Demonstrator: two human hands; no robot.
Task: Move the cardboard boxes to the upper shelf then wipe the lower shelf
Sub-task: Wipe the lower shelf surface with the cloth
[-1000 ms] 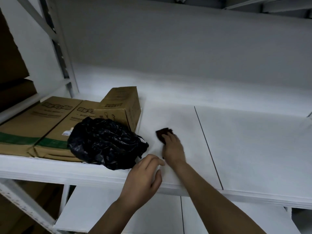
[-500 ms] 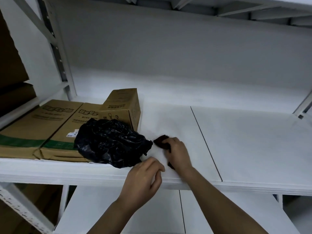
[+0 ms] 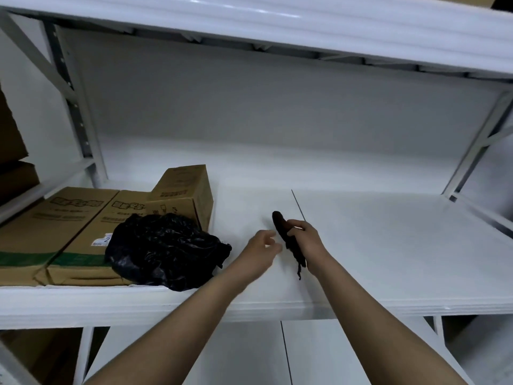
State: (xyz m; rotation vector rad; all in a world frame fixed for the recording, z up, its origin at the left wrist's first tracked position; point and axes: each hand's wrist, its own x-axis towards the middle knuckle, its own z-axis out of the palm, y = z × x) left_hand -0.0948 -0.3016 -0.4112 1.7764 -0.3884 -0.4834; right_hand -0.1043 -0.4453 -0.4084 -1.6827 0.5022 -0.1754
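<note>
Three cardboard boxes sit at the left of a white shelf: two long flat ones side by side and a smaller upright one behind them. My right hand grips a dark cloth, lifted off the shelf surface with one end hanging down. My left hand hovers just left of the cloth, fingers loosely spread, holding nothing. Another white shelf shows below, between my forearms.
A crumpled black plastic bag lies on the front of the boxes near the shelf edge. A higher shelf spans the top. White uprights stand at left and right. More brown boxes sit at far left.
My right hand has picked the cloth up from the shelf and turned it on edge. My left hand moved forward and up toward it. The camera tilted up, showing the higher shelf.
</note>
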